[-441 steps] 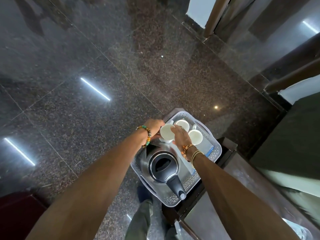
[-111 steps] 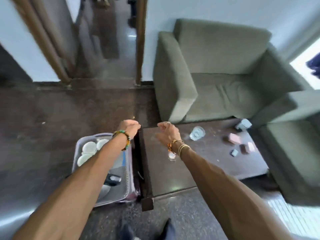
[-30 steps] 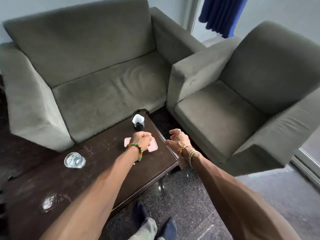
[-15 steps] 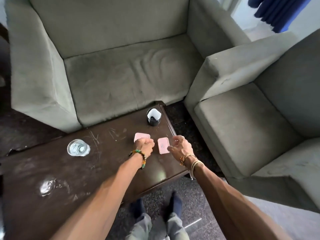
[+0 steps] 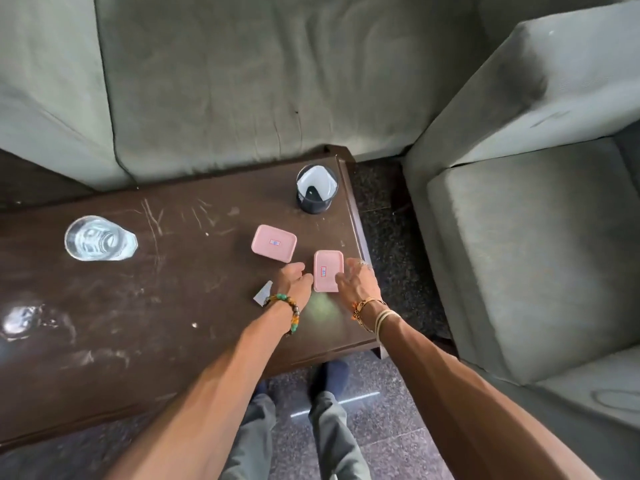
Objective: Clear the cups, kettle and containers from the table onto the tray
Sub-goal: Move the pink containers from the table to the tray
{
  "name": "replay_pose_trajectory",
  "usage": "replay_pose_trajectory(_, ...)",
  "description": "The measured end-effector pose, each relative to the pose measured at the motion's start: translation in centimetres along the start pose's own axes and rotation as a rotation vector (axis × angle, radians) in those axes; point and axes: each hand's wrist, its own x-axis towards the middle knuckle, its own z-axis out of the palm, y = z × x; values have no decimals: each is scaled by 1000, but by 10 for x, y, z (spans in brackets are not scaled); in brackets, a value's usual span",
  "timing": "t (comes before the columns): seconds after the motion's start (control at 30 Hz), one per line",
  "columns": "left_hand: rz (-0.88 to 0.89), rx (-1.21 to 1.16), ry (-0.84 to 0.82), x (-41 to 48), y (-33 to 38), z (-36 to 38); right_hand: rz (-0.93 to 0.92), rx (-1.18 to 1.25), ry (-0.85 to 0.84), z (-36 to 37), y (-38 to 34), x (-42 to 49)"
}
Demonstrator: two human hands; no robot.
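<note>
Both hands have come closer to the nearer pink container (image 5: pixel 328 270) than they were half a second ago, and now they stand on its two sides. This container lies flat on the dark surface (image 5: pixel 173 323) near the right edge, with its lid up and its long axis pointing away from the person. Its long sides therefore face the two hands. The left hand (image 5: pixel 294 282) is just at the left long side, with fingers loosely curled and holding nothing that I can see. The right hand (image 5: pixel 356 282) is at the right long side with spread, relaxed fingers, and it is empty too. Whether the fingers already touch the container I cannot tell for sure. A second pink container (image 5: pixel 274 243) lies a little further and to the left, nearer to the left hand. Beyond it stands a dark cup (image 5: pixel 317 194) with white paper inside, and a glass (image 5: pixel 97 239) is well apart on the left. I think the next move is to close both hands on the long sides and lift.
</note>
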Motion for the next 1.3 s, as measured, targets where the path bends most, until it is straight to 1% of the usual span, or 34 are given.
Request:
replay_pose_trajectory(0.1, -9, 50, 19, 12, -10, 8, -5, -3, -3, 7, 8, 15)
replay_pose_trajectory(0.23, -37, 42, 19, 27, -17, 19, 21, 79, -17, 11, 13, 24)
replay_pose_trajectory(0.37, -15, 134, 25, 38, -18, 29, 29, 61, -64, 16, 14, 32)
replay_pose_trajectory(0.47, 44, 169, 27, 36, -21, 29, 51, 78, -58, 18, 11, 29)
replay_pose_trajectory(0.6, 6, -13, 76, 16, -19, 19, 40, 104, -46, 7, 6, 8)
replay_pose_trajectory(0.7, -38, -164, 99, -6, -4, 2, 2, 118, -41, -15, -11, -14)
replay_pose_trajectory(0.87, 27, -355, 121, -65, 54, -39, -166, 82, -48, -70, -74, -58)
replay_pose_trajectory(1.0, 129, -441, 145, -133, 109, -87, -294, 61, -41, -115, -141, -105)
replay_pose_trajectory(1.1, 202, -537, 201, -181, 143, -128, -417, 83, -23, -136, -193, -143)
replay_pose_trajectory(1.2, 266, -655, 260, -223, 164, -172, -534, 103, -10, -147, -240, -182)
replay_pose_trajectory(1.3, 328, -738, 310, -264, 163, -217, -651, 73, -10, -143, -280, -224)
